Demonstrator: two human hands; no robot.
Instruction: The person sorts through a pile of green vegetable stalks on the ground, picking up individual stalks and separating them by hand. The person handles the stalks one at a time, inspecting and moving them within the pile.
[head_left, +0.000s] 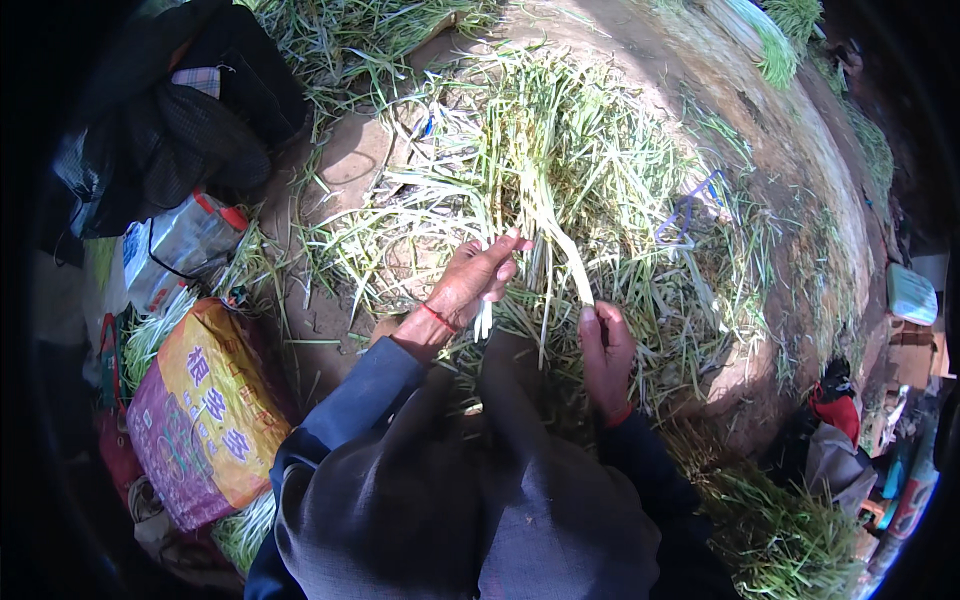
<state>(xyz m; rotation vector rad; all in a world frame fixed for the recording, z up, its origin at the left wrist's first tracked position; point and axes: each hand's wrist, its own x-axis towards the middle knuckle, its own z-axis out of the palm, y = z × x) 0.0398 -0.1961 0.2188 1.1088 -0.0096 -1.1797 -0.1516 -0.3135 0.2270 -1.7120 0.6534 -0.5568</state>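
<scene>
My left hand (480, 274) is closed around a few pale-stemmed leafy stalks (484, 322), whose white ends stick out below the fingers above my knees. My right hand (606, 341) pinches the end of a pale, flat, bent strip of stalk or leaf (574, 262) between thumb and fingers. That strip runs up into a large loose heap of long green and whitish leaves (577, 142) on the ground before me. A red string circles each wrist.
A yellow and purple printed sack (210, 412) and a clear plastic container with red parts (184, 244) stand at left, near dark cloth (187, 127). Bundled greens (780, 60) lie upper right. More leaves (780, 532) lie lower right, beside a red and grey cloth item (836, 442).
</scene>
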